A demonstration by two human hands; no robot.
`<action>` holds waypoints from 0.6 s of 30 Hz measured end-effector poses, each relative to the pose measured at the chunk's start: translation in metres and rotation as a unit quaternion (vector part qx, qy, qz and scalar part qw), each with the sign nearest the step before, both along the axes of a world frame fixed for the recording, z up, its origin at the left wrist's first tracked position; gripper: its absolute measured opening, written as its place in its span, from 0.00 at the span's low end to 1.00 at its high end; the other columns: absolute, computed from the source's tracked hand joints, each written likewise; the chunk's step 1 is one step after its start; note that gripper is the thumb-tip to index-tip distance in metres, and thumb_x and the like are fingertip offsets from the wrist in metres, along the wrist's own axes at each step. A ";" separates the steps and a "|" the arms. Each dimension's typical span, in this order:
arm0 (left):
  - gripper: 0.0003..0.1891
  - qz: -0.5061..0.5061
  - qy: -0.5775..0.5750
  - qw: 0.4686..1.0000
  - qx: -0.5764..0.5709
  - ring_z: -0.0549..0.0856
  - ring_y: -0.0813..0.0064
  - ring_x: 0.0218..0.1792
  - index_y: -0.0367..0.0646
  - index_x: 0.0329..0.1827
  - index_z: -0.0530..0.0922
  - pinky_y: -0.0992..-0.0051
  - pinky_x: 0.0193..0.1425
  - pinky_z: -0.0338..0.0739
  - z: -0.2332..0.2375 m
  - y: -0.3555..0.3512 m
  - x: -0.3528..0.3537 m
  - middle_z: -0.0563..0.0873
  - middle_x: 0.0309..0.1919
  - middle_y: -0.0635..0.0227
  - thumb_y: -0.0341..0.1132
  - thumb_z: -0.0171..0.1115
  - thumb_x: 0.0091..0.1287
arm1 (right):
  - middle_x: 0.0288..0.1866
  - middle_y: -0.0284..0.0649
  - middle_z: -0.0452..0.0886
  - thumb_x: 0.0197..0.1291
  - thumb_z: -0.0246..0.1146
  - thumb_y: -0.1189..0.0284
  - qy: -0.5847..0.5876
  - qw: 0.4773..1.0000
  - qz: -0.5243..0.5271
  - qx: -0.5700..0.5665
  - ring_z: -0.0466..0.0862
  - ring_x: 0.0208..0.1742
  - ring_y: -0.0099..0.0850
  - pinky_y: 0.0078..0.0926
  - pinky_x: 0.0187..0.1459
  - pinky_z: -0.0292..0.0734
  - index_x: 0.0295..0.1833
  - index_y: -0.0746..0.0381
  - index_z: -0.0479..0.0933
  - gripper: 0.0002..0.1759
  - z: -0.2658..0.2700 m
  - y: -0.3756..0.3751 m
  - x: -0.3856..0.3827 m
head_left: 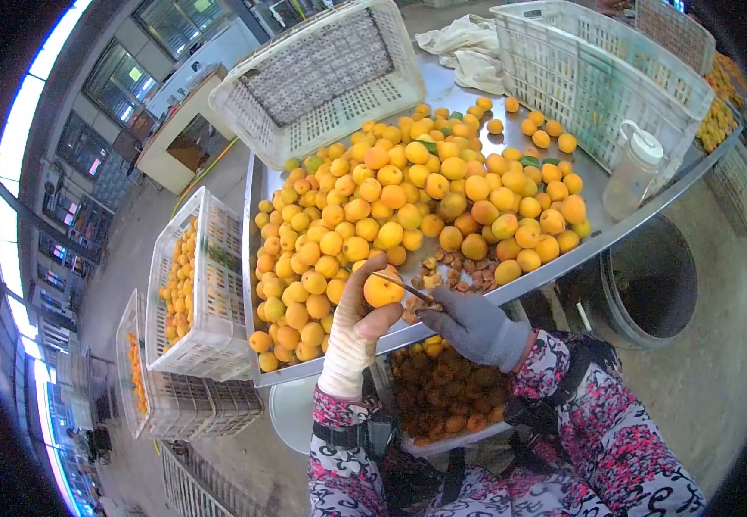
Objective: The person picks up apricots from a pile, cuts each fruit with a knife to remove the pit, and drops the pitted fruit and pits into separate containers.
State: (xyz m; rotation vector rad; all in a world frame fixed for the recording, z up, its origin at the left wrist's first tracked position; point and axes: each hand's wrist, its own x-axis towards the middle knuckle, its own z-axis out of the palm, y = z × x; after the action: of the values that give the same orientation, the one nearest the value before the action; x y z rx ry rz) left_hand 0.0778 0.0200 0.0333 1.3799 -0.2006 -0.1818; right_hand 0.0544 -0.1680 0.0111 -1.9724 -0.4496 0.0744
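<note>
My left hand (356, 326), its palm and wrist in a pale wrap with bare fingertips, is closed around an apricot (382, 291) above the near edge of the metal table (554, 274). In a grey glove, my right hand (475, 326) grips a thin, dark-handled tool (415, 292). The tool's slim end reaches the apricot's upper right side; its exact shape is too small to tell. Just beyond my hands lie loose brown apricot pits (470, 272). A large heap of whole apricots (365, 194) covers much of the tabletop, with a few green leaves among them.
A white crate (408, 56) lies tipped behind the heap; another crate (597, 90) stands at the right, near a clear plastic jug (632, 172). Below my hands sits a fruit-filled container (449, 446). A dark bucket (649, 332) and apricot-filled crates (210, 349) stand on the floor.
</note>
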 end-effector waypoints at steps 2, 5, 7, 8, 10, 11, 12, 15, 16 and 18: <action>0.33 0.003 0.007 1.000 0.001 0.75 0.76 0.49 0.40 0.66 0.64 0.78 0.53 0.72 0.002 -0.003 -0.001 0.75 0.49 0.68 0.27 0.61 0.54 | 0.32 0.54 0.80 0.66 0.51 0.55 0.000 1.000 -0.004 0.001 0.81 0.35 0.53 0.45 0.36 0.75 0.54 0.61 0.70 0.22 0.001 0.000 -0.001; 0.31 0.014 0.017 1.000 0.008 0.75 0.79 0.47 0.41 0.65 0.66 0.80 0.51 0.72 0.001 -0.005 0.000 0.74 0.48 0.70 0.24 0.60 0.54 | 0.30 0.54 0.79 0.66 0.51 0.56 0.011 1.000 -0.019 -0.014 0.80 0.34 0.53 0.46 0.35 0.74 0.50 0.62 0.71 0.20 0.005 0.003 -0.001; 0.31 0.021 0.022 0.999 0.014 0.75 0.79 0.47 0.40 0.65 0.66 0.81 0.51 0.72 0.001 -0.005 0.000 0.74 0.48 0.70 0.24 0.60 0.54 | 0.30 0.55 0.79 0.66 0.51 0.57 0.040 0.999 -0.029 -0.007 0.80 0.34 0.54 0.47 0.35 0.74 0.47 0.63 0.72 0.19 0.004 0.006 -0.004; 0.31 0.019 0.024 0.999 0.011 0.75 0.79 0.46 0.39 0.64 0.66 0.81 0.51 0.72 0.001 -0.004 0.000 0.75 0.47 0.70 0.24 0.60 0.54 | 0.30 0.55 0.79 0.66 0.51 0.57 0.041 0.999 -0.029 -0.008 0.80 0.34 0.54 0.47 0.35 0.74 0.47 0.63 0.72 0.19 0.003 0.006 -0.004; 0.30 0.016 0.026 0.999 0.009 0.76 0.79 0.46 0.38 0.63 0.67 0.81 0.50 0.72 0.001 -0.004 -0.001 0.75 0.47 0.69 0.24 0.60 0.54 | 0.29 0.56 0.79 0.66 0.51 0.56 0.058 0.998 -0.021 0.010 0.80 0.34 0.54 0.47 0.34 0.73 0.44 0.65 0.71 0.20 0.000 0.006 -0.003; 0.29 0.009 0.032 0.999 -0.005 0.76 0.79 0.45 0.37 0.62 0.67 0.80 0.50 0.72 0.001 -0.004 -0.001 0.75 0.47 0.69 0.24 0.60 0.54 | 0.29 0.56 0.79 0.66 0.51 0.56 0.058 0.998 -0.022 0.011 0.80 0.34 0.54 0.47 0.34 0.73 0.44 0.65 0.71 0.20 -0.001 0.007 -0.003; 0.28 0.002 0.038 0.999 -0.019 0.77 0.78 0.45 0.36 0.62 0.67 0.80 0.50 0.73 0.001 -0.004 -0.001 0.76 0.47 0.68 0.24 0.60 0.54 | 0.29 0.56 0.79 0.66 0.51 0.56 0.066 0.998 -0.018 0.014 0.80 0.34 0.55 0.47 0.34 0.73 0.43 0.65 0.71 0.21 -0.003 0.008 -0.002; 0.26 0.014 0.060 0.997 -0.050 0.79 0.73 0.46 0.34 0.60 0.68 0.78 0.52 0.72 -0.010 -0.006 0.001 0.77 0.48 0.65 0.28 0.60 0.56 | 0.29 0.57 0.79 0.66 0.51 0.55 0.049 0.997 -0.039 0.052 0.80 0.34 0.56 0.48 0.35 0.73 0.43 0.66 0.70 0.22 -0.028 0.024 -0.006; 0.26 0.014 0.059 0.997 -0.051 0.79 0.73 0.46 0.34 0.60 0.68 0.78 0.52 0.72 -0.017 -0.009 0.000 0.77 0.48 0.65 0.28 0.60 0.56 | 0.29 0.57 0.79 0.66 0.50 0.54 0.022 0.994 -0.062 0.084 0.79 0.34 0.56 0.48 0.35 0.73 0.43 0.67 0.70 0.23 -0.034 0.030 -0.007; 0.30 0.032 -0.059 0.997 0.034 0.79 0.66 0.48 0.33 0.58 0.69 0.68 0.59 0.72 -0.031 -0.021 -0.004 0.79 0.42 0.62 0.52 0.57 0.63 | 0.29 0.58 0.79 0.66 0.50 0.53 0.039 0.994 -0.087 0.049 0.79 0.34 0.57 0.49 0.36 0.74 0.44 0.67 0.69 0.24 -0.024 0.035 -0.009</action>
State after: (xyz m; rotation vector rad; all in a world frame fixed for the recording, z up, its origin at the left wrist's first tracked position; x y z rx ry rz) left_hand 0.0740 -0.0008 0.0027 1.4637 -0.2490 -0.0538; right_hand 0.0456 -0.1334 -0.0130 -1.8973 -0.2264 0.0179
